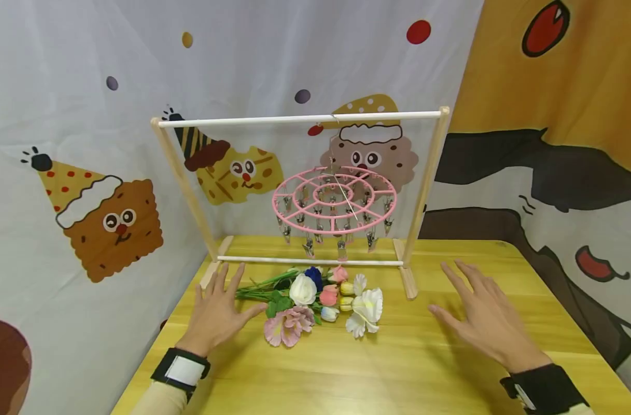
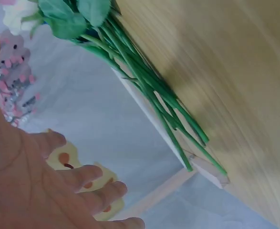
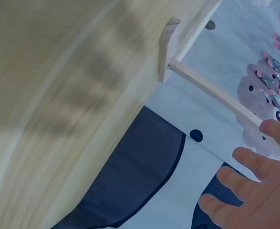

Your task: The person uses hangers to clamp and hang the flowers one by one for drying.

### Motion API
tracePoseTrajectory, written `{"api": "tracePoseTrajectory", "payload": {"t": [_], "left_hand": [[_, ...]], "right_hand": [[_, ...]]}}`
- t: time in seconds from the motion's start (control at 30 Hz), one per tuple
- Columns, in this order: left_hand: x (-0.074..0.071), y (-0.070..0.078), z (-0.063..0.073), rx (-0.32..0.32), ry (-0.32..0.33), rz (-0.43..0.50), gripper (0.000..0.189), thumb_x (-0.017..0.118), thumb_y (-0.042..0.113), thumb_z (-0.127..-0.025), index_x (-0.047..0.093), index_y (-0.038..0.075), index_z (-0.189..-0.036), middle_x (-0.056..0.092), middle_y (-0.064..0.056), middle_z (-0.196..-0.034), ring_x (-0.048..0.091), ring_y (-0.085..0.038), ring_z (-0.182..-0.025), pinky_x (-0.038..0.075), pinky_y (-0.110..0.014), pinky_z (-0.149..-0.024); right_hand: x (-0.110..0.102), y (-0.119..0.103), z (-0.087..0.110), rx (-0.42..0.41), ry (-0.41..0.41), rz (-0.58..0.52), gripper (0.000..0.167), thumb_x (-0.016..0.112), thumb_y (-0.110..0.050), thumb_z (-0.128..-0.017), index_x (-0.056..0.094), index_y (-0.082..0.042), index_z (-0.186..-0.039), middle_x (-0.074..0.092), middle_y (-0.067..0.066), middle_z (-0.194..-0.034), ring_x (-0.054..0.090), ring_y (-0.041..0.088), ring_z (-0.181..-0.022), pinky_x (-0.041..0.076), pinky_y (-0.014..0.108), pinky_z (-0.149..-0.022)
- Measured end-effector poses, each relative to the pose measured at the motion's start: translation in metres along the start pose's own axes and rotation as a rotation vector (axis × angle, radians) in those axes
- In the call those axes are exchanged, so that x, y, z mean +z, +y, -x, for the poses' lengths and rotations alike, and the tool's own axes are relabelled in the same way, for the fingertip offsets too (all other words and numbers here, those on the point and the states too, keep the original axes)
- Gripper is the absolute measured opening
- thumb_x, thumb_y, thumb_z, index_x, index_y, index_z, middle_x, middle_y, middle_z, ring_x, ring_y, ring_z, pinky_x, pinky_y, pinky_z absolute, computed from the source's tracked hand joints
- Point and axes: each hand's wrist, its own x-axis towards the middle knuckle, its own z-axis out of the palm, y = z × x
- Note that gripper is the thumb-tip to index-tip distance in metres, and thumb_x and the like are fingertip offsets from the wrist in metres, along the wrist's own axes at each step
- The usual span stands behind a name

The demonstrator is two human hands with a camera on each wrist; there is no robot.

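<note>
My left hand (image 1: 218, 316), fingers spread, hovers over the table by the stem end of a bunch of artificial flowers. It holds nothing; in the left wrist view its palm shows beside the green stems (image 2: 149, 90). The blooms include a white rose (image 1: 302, 290), a dusty pink flower (image 1: 289, 326), a white ruffled flower (image 1: 367, 309), and a dark blue one (image 1: 313, 276). To the right of the bunch, my right hand (image 1: 485, 314) is spread over the table with nothing in it. Its fingers also show in the right wrist view (image 3: 254, 186).
Behind the flowers stands a wooden rack with a white top bar (image 1: 253, 120). From the bar hangs a round pink drying hanger (image 1: 333, 225) with many metal clips. The rack's right foot (image 1: 406, 276) lies between the flowers and my right hand. A cartoon-printed curtain (image 1: 274, 52) closes off the back.
</note>
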Motion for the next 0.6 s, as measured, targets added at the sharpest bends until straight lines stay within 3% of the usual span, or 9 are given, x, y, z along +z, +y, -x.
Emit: {"api": "tracePoseTrajectory", "payload": {"t": [0.2,0.37,0.6], "left_hand": [[-0.002,-0.017,-0.013,-0.028,0.091,0.065,0.11,0.069,0.08,-0.106,0.033,0.013,-0.185,0.031,-0.036,-0.186,0.046,-0.069,-0.161,0.032,-0.091,-0.13],[-0.003,-0.026,-0.029,-0.049,0.152,0.13,0.102,0.067,0.074,-0.111,0.036,0.009,-0.183,0.042,-0.038,-0.179,0.055,-0.071,-0.151,0.048,-0.087,-0.12],[-0.006,-0.035,-0.049,-0.133,0.108,0.22,0.107,0.058,0.078,-0.113,0.031,0.001,-0.182,0.037,-0.042,-0.179,0.048,-0.067,-0.158,0.048,-0.084,-0.123]], "right_hand": [[0.007,-0.008,-0.019,-0.021,0.056,-0.079,0.1,0.088,-0.053,-0.103,0.038,-0.018,-0.183,0.048,0.034,-0.176,0.055,0.065,-0.15,0.051,0.09,-0.11],[0.01,-0.01,-0.032,-0.021,0.121,-0.165,0.09,0.091,-0.036,-0.103,0.047,-0.008,-0.177,0.054,0.036,-0.169,0.059,0.063,-0.146,0.055,0.086,-0.109],[0.015,-0.013,-0.049,0.019,0.157,-0.253,0.078,0.088,-0.025,-0.106,0.052,-0.002,-0.171,0.058,0.034,-0.164,0.059,0.059,-0.146,0.054,0.083,-0.113]]}}
